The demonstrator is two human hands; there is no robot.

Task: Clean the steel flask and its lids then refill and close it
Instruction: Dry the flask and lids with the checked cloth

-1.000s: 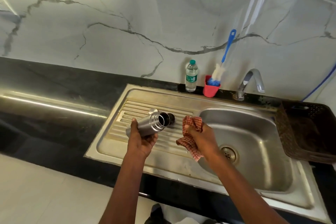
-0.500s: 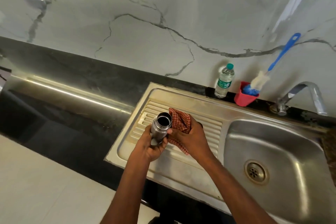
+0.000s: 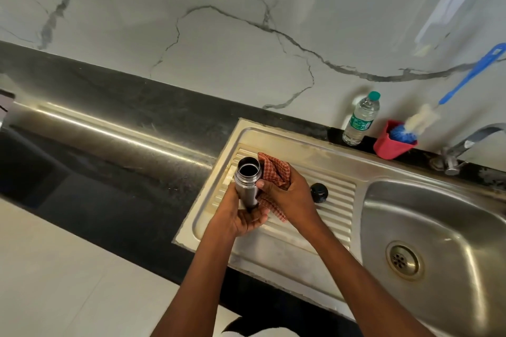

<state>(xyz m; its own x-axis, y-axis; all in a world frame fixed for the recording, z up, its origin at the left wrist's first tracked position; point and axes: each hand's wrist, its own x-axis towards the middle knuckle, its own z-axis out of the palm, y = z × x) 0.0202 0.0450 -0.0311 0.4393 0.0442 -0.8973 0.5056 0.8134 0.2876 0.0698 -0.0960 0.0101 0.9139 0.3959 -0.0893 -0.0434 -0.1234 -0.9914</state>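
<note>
Wiping open steel flask [image 3: 247,182] gripped by left hand [image 3: 237,217], right hand [image 3: 287,194] clutching checked cloth [image 3: 273,172]; black lid [image 3: 319,192] off, refill and closing seemingly left

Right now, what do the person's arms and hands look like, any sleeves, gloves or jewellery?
Both forearms are bare up to the frame's edge, with no sleeves in view. The left hand and right hand wear no gloves, and no rings, watch or bracelets show.
</note>
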